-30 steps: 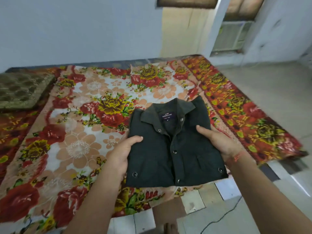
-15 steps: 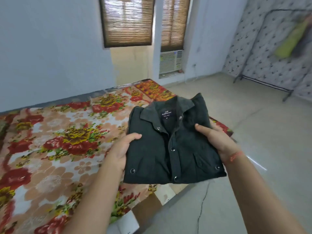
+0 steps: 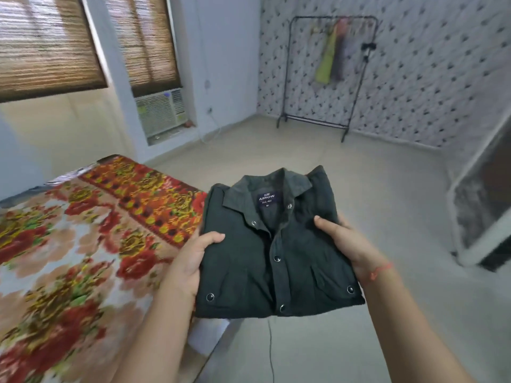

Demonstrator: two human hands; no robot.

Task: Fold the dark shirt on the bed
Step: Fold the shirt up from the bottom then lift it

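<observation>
- I have the dark shirt folded into a compact rectangle, lifted off the bed and held flat between both hands, over the floor just right of the mattress edge.
- My left hand clamps the shirt's left edge: thumb curled over the top face, other fingers hidden beneath the cloth.
- My right hand clamps the right edge the same way, thumb on top near the collar side, palm under. A red thread circles that wrist.
- Fabric: matte, dark green-black weave, slightly creased. The collar points away from me, spread open.
- Round metal snaps run down the placket between my hands; one more sits on each pocket flap near the hem corners.
- Neck label: navy patch, white letters "ARROW"; the smaller lines below it are too blurred to read.
- Left of my left hand: bedspread with red, yellow and peach flowers, softened by motion blur.
- Beyond the hands: pale bare floor, open up to a black clothes rack with hanging garments against a patterned wall.
- Far left of that, woven blinds and a window cooling unit.
- Beneath the shirt, a thin dark line runs on the floor; cable or crack, I cannot tell.
</observation>
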